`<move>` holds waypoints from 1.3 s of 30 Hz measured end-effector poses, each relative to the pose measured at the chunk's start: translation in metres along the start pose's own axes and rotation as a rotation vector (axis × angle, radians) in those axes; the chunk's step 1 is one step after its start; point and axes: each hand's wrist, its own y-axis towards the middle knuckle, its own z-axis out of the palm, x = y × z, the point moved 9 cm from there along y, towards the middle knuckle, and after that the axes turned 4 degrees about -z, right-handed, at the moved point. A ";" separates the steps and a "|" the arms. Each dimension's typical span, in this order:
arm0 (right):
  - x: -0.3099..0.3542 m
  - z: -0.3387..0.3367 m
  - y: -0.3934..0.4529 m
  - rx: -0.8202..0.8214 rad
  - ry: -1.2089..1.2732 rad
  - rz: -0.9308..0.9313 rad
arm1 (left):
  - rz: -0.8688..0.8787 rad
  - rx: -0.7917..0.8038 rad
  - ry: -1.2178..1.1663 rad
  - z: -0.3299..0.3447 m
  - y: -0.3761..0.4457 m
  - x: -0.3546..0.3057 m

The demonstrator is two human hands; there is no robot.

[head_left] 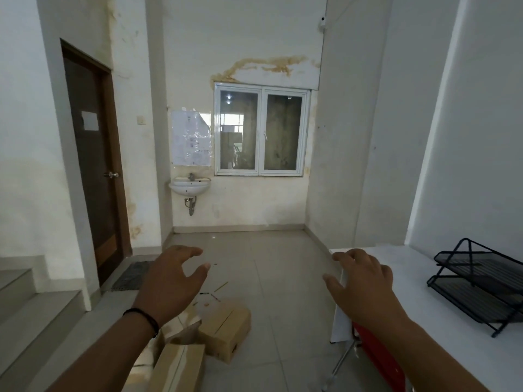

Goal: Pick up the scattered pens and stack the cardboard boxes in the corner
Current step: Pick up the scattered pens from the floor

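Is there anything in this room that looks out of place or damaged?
Yes. Brown cardboard boxes lie tumbled at odd angles on the tiled floor, with thin pens scattered beyond them. A brownish water stain marks the wall above the white-framed window.

Cardboard boxes [223, 332]: brown corrugated card, matt, tape strip along flaps. Floor [283, 292]: pale tiles, smooth, slight sheen. Door [93, 165]: dark wood, matt; handle metal, shiny. Sink [189, 187]: white ceramic, glossy; pipe under it metal. Rack [478, 284]: black wire mesh metal. Table [424, 321]: white, smooth, matt. Wall [254, 46]: painted plaster, stained brown. Wristband [147, 318] on left arm: black, cord-like.
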 end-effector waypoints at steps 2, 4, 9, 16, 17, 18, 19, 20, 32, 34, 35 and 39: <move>-0.013 0.019 0.023 0.024 0.007 -0.005 | -0.008 0.010 0.024 0.025 0.018 0.001; -0.023 0.038 0.044 0.045 0.014 -0.011 | -0.013 0.009 0.045 0.046 0.035 0.004; -0.041 0.089 0.099 0.080 0.035 -0.005 | -0.046 0.047 0.016 0.100 0.082 0.023; -0.056 0.164 0.193 0.087 0.048 0.043 | -0.090 0.105 0.009 0.177 0.168 0.069; -0.057 0.172 0.209 0.079 0.058 0.056 | -0.089 0.104 0.008 0.185 0.183 0.074; -0.059 0.180 0.224 0.075 0.066 0.067 | -0.093 0.106 0.007 0.192 0.198 0.078; -0.060 0.188 0.238 0.072 0.067 0.077 | -0.094 0.108 0.005 0.199 0.213 0.083; -0.061 0.197 0.255 0.074 0.071 0.089 | -0.091 0.114 0.005 0.207 0.231 0.086; -0.104 0.296 0.381 0.120 0.120 0.123 | -0.078 0.171 -0.086 0.328 0.368 0.113; -0.119 0.315 0.402 0.128 0.121 0.125 | -0.079 0.173 -0.099 0.353 0.387 0.114; -0.127 0.325 0.414 0.133 0.130 0.126 | -0.083 0.177 -0.102 0.366 0.397 0.114; -0.161 0.363 0.467 0.167 0.181 0.131 | -0.126 0.206 -0.087 0.422 0.440 0.112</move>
